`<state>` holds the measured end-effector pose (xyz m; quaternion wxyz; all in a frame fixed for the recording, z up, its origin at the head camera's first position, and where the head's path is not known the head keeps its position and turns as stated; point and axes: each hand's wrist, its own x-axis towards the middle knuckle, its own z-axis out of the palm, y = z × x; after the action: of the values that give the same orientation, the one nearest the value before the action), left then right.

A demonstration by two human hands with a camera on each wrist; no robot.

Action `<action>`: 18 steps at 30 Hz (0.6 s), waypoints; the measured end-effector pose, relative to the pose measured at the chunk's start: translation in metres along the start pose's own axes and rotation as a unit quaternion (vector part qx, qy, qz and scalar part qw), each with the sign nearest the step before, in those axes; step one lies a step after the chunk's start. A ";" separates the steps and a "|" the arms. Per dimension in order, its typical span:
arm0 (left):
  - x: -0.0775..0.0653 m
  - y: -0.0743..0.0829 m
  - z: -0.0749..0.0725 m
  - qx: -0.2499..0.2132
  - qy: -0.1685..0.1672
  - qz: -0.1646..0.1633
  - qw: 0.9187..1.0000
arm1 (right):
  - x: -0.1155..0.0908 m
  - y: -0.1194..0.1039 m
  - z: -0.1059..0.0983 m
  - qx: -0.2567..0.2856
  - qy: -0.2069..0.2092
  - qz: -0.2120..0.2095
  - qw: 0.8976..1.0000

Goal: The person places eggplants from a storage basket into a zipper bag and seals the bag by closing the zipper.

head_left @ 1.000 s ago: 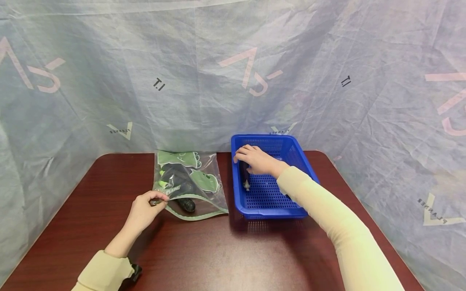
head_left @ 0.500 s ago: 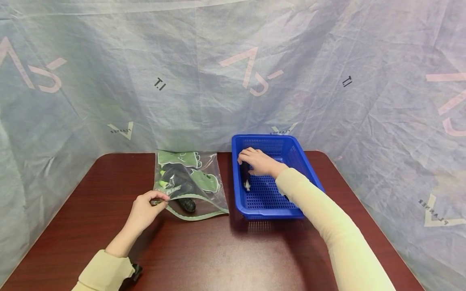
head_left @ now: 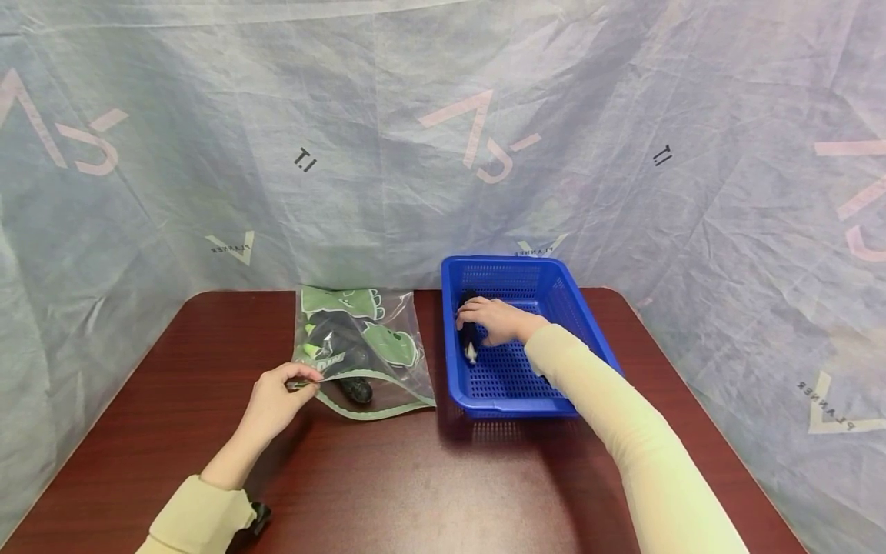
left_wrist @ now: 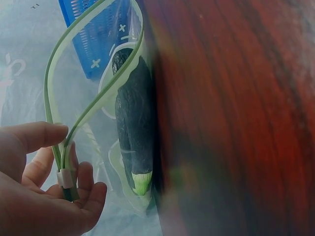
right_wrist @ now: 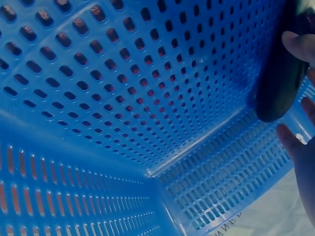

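My left hand pinches the corner of a clear zip bag with green prints, beside its pale slider. The bag's mouth gapes toward me. Inside lie long, dark vegetables with light green ends, and one dark, bumpy tip shows at the opening. My right hand reaches into the blue basket and grips a dark eggplant lying along the left wall. Its pale stem end points toward me. In the right wrist view the thumb lies across it, and part of the hand is cut off.
The basket stands at the back right of a dark red wooden table, just right of the bag. Grey printed sheeting hangs close behind the table and along both sides. A black strap piece sits at my left cuff.
My right hand has slid toward me along the eggplant, and the far end now shows beyond the fingers. My left hand and the bag have stayed put.
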<state>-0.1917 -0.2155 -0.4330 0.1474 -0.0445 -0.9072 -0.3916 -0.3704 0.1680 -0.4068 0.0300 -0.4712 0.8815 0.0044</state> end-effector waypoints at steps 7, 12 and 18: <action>0.001 0.001 0.001 -0.003 0.002 0.002 1.000 | 0.001 0.001 0.000 0.000 -0.050 0.017 0.999; 0.001 0.001 0.001 0.001 0.003 -0.001 1.000 | 0.003 0.001 0.003 -0.010 -0.046 0.019 0.999; 0.000 0.000 0.001 0.000 -0.001 -0.003 1.000 | 0.004 0.002 0.004 -0.044 -0.023 0.017 0.999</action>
<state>-0.1923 -0.2154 -0.4336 0.1449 -0.0425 -0.9076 -0.3918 -0.3737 0.1660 -0.4110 0.0299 -0.4566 0.8875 0.0546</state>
